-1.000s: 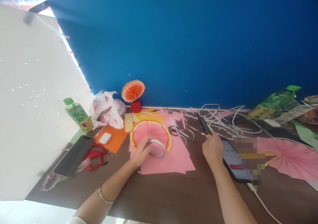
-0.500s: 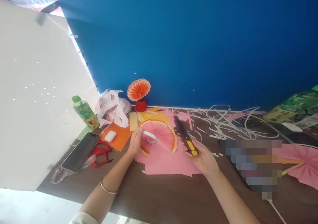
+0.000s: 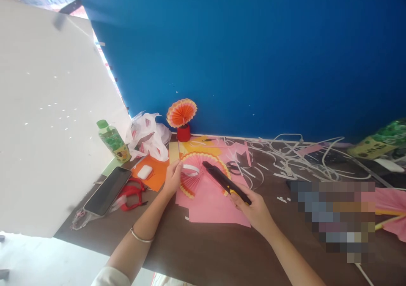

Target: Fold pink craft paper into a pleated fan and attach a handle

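My left hand (image 3: pixel 173 177) is closed on the edge of a white tape roll (image 3: pixel 192 172), held above a pleated pink paper fan (image 3: pixel 203 159). Yellow and orange bands run along the fan's rim. In my right hand (image 3: pixel 253 208) is a black-and-yellow utility knife (image 3: pixel 218 178), its dark front end pointing left toward the roll but apart from it. Whether a blade is out I cannot tell. Beneath both hands lie pink paper sheets (image 3: pixel 215 212) on the brown table (image 3: pixel 196 252).
Left stand a green-capped bottle (image 3: pixel 113 141), a phone (image 3: pixel 108 191), red-handled pliers (image 3: pixel 133 195) and a white case (image 3: pixel 145 172) on orange paper. A paper flower (image 3: pixel 182 115) stands in a red pot at the wall. White cables (image 3: pixel 317 159) and paper strips clutter the back right.
The utility knife has swung left and lower, its front end now close to the tape roll. My left hand still holds the roll, and the view has shifted slightly.
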Demonstrator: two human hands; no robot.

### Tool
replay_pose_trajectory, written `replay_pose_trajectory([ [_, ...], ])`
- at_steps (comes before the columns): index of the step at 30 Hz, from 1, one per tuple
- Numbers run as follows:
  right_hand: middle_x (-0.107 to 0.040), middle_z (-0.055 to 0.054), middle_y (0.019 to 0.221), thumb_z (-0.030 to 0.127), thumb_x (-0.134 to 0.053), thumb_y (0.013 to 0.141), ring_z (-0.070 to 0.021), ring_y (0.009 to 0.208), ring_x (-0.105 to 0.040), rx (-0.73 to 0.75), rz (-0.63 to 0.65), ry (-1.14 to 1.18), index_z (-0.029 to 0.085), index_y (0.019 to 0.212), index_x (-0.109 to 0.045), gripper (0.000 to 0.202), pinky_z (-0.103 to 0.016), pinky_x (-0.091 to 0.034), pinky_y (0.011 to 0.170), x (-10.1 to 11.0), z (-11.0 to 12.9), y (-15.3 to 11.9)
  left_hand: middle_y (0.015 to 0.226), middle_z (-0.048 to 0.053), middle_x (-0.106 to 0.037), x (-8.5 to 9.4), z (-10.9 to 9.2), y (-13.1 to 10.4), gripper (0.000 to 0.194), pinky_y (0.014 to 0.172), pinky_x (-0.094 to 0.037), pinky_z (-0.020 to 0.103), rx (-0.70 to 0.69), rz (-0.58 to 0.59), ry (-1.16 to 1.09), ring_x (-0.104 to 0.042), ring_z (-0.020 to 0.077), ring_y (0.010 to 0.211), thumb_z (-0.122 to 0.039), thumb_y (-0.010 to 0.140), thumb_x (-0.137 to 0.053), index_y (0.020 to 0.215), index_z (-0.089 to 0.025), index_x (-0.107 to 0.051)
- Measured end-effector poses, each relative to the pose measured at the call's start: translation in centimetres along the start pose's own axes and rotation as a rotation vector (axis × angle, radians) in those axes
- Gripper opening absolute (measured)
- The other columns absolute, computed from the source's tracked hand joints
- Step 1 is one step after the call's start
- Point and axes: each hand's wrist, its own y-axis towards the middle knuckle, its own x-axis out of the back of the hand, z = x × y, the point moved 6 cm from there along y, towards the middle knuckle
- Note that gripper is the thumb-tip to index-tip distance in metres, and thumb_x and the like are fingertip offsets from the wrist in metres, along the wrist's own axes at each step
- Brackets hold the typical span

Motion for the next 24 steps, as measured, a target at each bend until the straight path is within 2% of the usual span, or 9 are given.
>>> replay_pose_trajectory([
  [4, -0.068, -0.002, 0.07, 0.04, -0.06, 0.073, -0.0161, 0.055, -0.06, 0.172, -0.096, -0.225, 0.019, 0.091, -0.068, 0.029, -0.024, -0.05, 0.048, 0.3, 1.2, -0.3, 0.054, -0.003, -0.033, -0.2, -0.7, -0.1, 0.041, 0.052, -0.03, 0.023, -0.031, 0.031, -0.002, -0.034, 0.0095, 0.053, -0.043, 0.086, -0.038, 0.054, -0.017, -0.037],
  [8, -0.071, -0.002, 0.075, 0.038, -0.063, 0.071, -0.0189, 0.059, -0.064, 0.281, -0.16, -0.299, 0.021, 0.087, -0.07, 0.024, -0.027, -0.055, 0.056, 0.3, 1.8, -0.6, 0.05, -0.003, -0.03, -0.2, -1.2, -0.2, 0.046, 0.05, -0.027, 0.023, -0.044, 0.021, 0.025, -0.031, 0.0085, 0.049, -0.044, 0.086, -0.04, 0.05, -0.017, -0.03],
  [24, -0.071, -0.002, 0.083, 0.036, -0.063, 0.073, -0.0205, 0.066, -0.066, 0.339, -0.091, -0.318, 0.023, 0.093, -0.068, 0.024, -0.029, -0.057, 0.062, -1.2, 1.2, -0.9, 0.048, -0.004, -0.024, -0.6, -1.2, -0.1, 0.048, 0.048, -0.022, 0.024, -0.106, 0.084, 0.085, -0.027, 0.0081, 0.048, -0.042, 0.084, -0.043, 0.049, -0.017, -0.024],
])
